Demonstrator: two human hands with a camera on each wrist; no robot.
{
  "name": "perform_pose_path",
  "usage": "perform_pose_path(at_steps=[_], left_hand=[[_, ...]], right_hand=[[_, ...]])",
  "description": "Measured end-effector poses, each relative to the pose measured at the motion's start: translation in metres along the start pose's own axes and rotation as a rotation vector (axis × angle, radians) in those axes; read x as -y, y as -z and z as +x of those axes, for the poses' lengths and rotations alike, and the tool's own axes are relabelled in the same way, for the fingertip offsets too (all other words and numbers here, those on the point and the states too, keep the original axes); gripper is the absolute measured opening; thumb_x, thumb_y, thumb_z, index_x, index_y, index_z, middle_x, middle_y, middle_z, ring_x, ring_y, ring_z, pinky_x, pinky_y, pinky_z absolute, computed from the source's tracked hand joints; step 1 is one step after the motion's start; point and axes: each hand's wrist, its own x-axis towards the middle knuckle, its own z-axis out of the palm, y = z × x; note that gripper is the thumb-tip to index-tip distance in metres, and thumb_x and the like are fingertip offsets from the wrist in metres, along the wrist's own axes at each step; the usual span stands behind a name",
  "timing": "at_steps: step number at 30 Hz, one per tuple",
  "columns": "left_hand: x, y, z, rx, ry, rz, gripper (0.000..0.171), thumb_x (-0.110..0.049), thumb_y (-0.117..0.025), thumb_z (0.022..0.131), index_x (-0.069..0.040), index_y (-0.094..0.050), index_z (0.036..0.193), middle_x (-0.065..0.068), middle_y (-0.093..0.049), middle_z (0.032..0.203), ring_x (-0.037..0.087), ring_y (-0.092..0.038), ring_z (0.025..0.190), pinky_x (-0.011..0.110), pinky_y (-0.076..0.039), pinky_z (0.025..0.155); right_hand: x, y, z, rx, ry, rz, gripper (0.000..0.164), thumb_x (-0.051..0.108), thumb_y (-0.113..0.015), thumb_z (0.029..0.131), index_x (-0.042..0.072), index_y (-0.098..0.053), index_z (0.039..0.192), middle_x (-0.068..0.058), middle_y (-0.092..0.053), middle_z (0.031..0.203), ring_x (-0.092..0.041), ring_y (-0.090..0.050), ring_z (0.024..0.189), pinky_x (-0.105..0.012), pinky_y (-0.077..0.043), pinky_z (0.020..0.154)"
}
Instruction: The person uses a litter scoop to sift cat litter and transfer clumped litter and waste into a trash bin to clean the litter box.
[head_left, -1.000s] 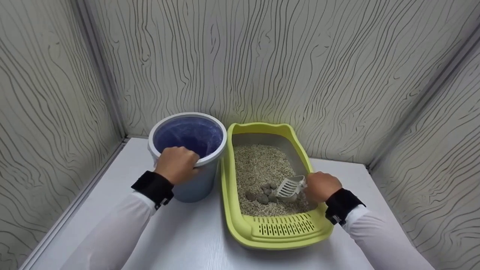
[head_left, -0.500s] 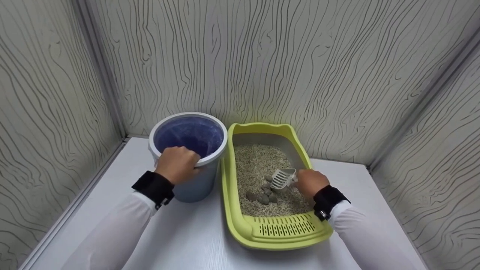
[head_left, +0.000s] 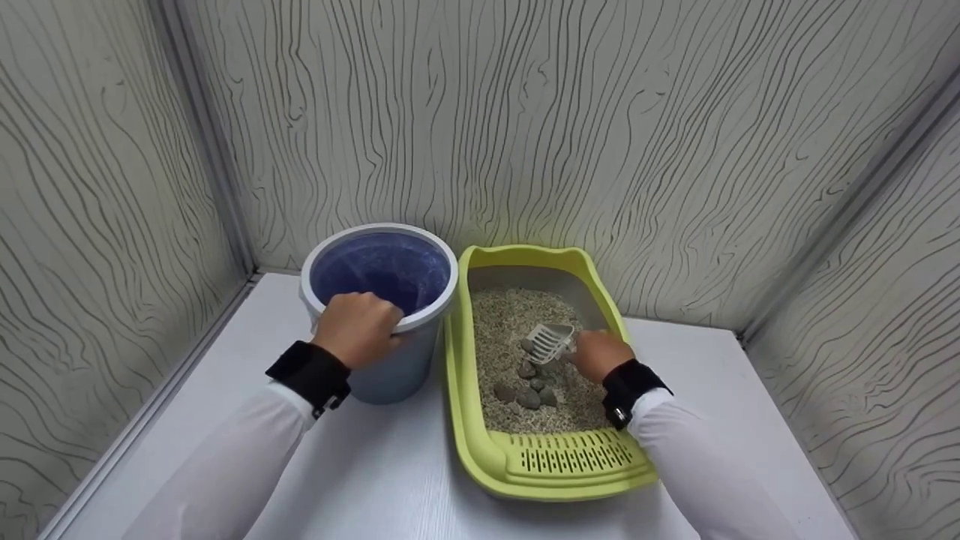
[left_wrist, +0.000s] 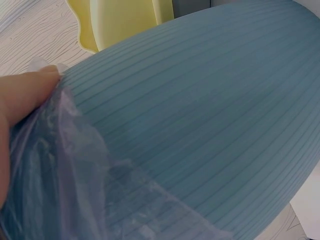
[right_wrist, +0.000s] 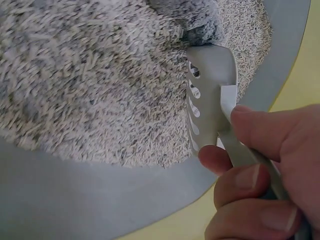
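My left hand (head_left: 355,328) grips the near rim of a blue-grey trash bin (head_left: 390,379), its fingers curled over the edge. In the left wrist view the thumb (left_wrist: 32,90) presses the translucent bag liner (left_wrist: 82,160) against the ribbed bin. My right hand (head_left: 602,355) holds a slotted litter scoop (head_left: 551,343) by its handle, over the yellow litter box (head_left: 466,405). The scoop's blade sits low at the pellet litter (head_left: 510,304), right by a grey clump (head_left: 528,346). Several more clumps (head_left: 528,397) lie nearer the front. The right wrist view shows the blade's front edge meeting a dark clump (right_wrist: 200,32).
Bin and litter box stand side by side on a white table (head_left: 375,480). A wood-grain patterned panel (head_left: 480,135) rises behind them, with others at left and right. The box's front ledge (head_left: 574,459) is slotted.
My right hand has moved left and toward the back of the litter box with the scoop, from the front clumps to a clump farther back. The left hand stays on the bin rim.
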Motion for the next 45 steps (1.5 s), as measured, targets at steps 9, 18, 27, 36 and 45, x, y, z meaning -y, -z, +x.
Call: perform_pose_path(at_steps=[9,18,27,36,45], left_hand=[[-0.003,0.001,0.002,0.013,0.008,0.004,0.049,-0.047,-0.083,0.083,-0.017,-0.054,0.057,0.001,-0.060,0.055,0.023,-0.055,0.048,0.047,-0.045,0.048],[-0.011,0.002,0.002,0.010,0.001,0.011,0.048,-0.046,-0.083,0.083,-0.016,-0.055,0.058,0.001,-0.060,0.056,0.024,-0.055,0.048,0.047,-0.044,0.048],[-0.017,-0.008,0.001,-0.017,-0.027,0.005,0.045,-0.041,-0.084,0.080,-0.016,-0.054,0.056,0.002,-0.061,0.055,0.026,-0.058,0.049,0.048,-0.044,0.046],[-0.011,-0.003,0.002,0.005,-0.006,0.008,0.046,-0.041,-0.083,0.082,-0.015,-0.055,0.057,0.001,-0.059,0.055,0.022,-0.052,0.047,0.047,-0.043,0.046],[0.000,0.000,0.001,0.010,0.005,0.013,0.046,-0.043,-0.082,0.083,-0.015,-0.056,0.057,0.000,-0.060,0.056,0.020,-0.051,0.047,0.045,-0.043,0.047]], right_hand=[[0.021,-0.008,0.029,0.127,0.000,0.043,0.039,0.021,-0.063,0.104,0.011,-0.054,0.067,-0.001,-0.048,0.064,-0.018,-0.046,0.058,-0.035,-0.040,0.062],[0.039,-0.020,0.050,0.166,-0.079,0.111,0.037,0.010,-0.057,0.104,0.009,-0.057,0.067,0.002,-0.041,0.060,-0.016,-0.036,0.056,-0.032,-0.035,0.061],[0.028,-0.039,0.053,0.232,-0.073,0.196,0.032,0.014,-0.057,0.105,0.006,-0.066,0.075,0.003,-0.043,0.062,-0.014,-0.038,0.056,-0.029,-0.033,0.057],[0.025,-0.017,0.044,0.172,-0.023,0.169,0.029,0.021,-0.054,0.108,-0.001,-0.062,0.091,-0.001,-0.043,0.072,-0.018,-0.042,0.065,-0.034,-0.038,0.067],[0.013,0.021,0.017,0.101,0.054,0.167,0.030,0.023,-0.053,0.109,0.003,-0.057,0.087,-0.001,-0.043,0.070,-0.020,-0.047,0.063,-0.040,-0.045,0.068]])
